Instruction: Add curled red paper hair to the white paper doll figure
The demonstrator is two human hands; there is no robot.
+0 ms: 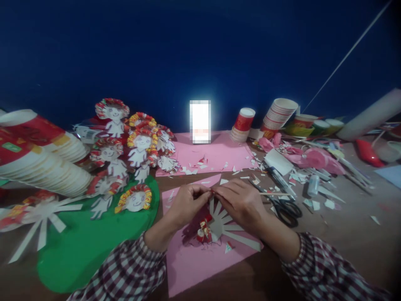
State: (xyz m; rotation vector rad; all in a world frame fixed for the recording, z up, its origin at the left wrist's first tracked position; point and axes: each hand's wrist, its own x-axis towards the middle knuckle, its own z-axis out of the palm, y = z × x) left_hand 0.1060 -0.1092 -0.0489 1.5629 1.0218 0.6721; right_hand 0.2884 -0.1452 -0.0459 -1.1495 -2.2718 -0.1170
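My left hand [189, 202] and my right hand [239, 200] meet over a pink sheet [194, 271], their fingertips pinched together on a strip of a cut paper cup [216, 228]. White strips fan out from the cup piece toward the lower right, and curled red and yellow strips [204, 232] hang at its left side. A thin wooden stick [277, 194] sticks out beyond my right hand; whether that hand grips it is hidden. Black scissors [286, 211] lie just right of my right hand.
Paper dolls with curled-strip hair [140, 144] stand at left, near a green sheet [94, 251] and stacked paper cups [46, 167]. Behind are another pink sheet [219, 154], a cup stack [277, 117] and a bright pixelated patch [200, 121]. Paper scraps, markers [280, 182] and a small bottle [312, 185] lie right.
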